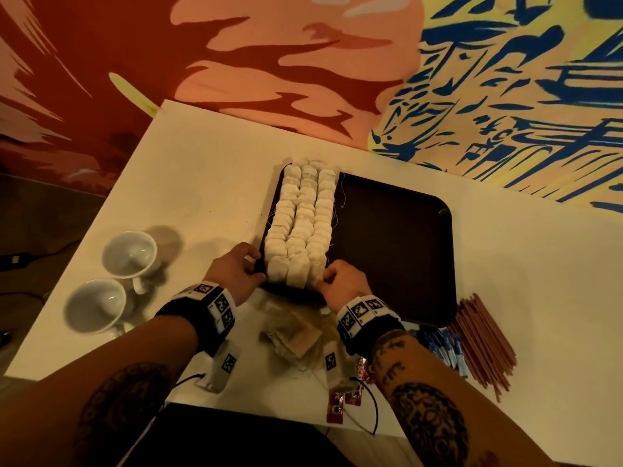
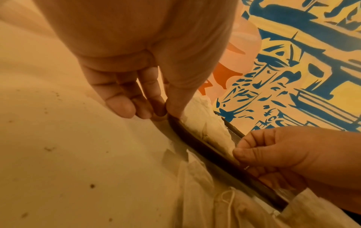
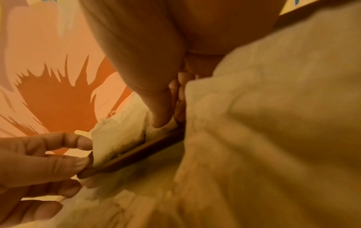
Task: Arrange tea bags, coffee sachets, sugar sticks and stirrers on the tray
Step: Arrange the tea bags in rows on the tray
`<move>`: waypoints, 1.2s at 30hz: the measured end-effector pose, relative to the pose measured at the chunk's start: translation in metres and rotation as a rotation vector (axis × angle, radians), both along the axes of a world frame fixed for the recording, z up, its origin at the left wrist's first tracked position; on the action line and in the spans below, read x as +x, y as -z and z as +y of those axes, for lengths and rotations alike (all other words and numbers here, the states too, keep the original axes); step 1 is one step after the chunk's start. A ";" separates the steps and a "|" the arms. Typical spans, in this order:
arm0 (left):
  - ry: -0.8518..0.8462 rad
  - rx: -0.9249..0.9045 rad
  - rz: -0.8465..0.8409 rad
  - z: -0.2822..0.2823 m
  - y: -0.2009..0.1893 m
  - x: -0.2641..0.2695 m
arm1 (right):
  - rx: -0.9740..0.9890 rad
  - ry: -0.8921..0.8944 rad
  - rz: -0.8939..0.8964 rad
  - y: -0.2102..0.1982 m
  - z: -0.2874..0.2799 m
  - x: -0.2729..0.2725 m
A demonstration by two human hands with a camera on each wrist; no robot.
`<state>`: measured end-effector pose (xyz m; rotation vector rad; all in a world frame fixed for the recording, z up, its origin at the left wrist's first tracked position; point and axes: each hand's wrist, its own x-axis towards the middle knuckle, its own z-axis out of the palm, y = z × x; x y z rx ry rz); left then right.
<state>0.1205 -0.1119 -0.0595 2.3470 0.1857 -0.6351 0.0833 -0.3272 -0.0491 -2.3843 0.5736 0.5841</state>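
Dark brown tray (image 1: 397, 237) sits mid-desk, its 9 o'clock third packed with three rows of white tea bags (image 1: 300, 224); the rest of the tray floor is bare. Left hand (image 1: 236, 269) is at the tray's near corner, 9 o'clock side of the rows: thumb on the nearest bag, fingers (image 2: 121, 104) lightly curled at the rim, tips touching the rim edge, thumb and fingers clamped on the corner. Right hand (image 1: 344, 279) is at the near edge on the 3 o'clock side of the rows, thumb pressed on the nearest bag, fingers (image 2: 273, 174) curled under the rim, pinching it. Loose pile of spare tea bags (image 1: 296, 335) lies on the white desk (image 1: 202, 170) at 6 o'clock of the tray, between the wrists. Red coffee sachets (image 1: 340, 399) at 6 o'clock near the desk edge. Blue sugar sticks (image 1: 441, 345) and reddish stirrers (image 1: 485, 338) lie at 4 o'clock, just beside the tray corner. Two white cups (image 1: 114, 281) stand at 9 o'clock, well apart from the tray.
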 end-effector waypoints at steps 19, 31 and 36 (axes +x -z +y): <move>0.552 0.380 0.027 -0.047 -0.001 -0.090 | -0.033 -0.095 -0.079 0.004 -0.027 -0.054; 0.366 0.103 0.016 -0.011 -0.003 -0.072 | -0.221 -0.362 0.036 -0.020 0.018 -0.077; 0.230 -0.002 0.020 0.000 -0.022 -0.072 | -0.188 -0.381 0.011 -0.035 0.034 -0.068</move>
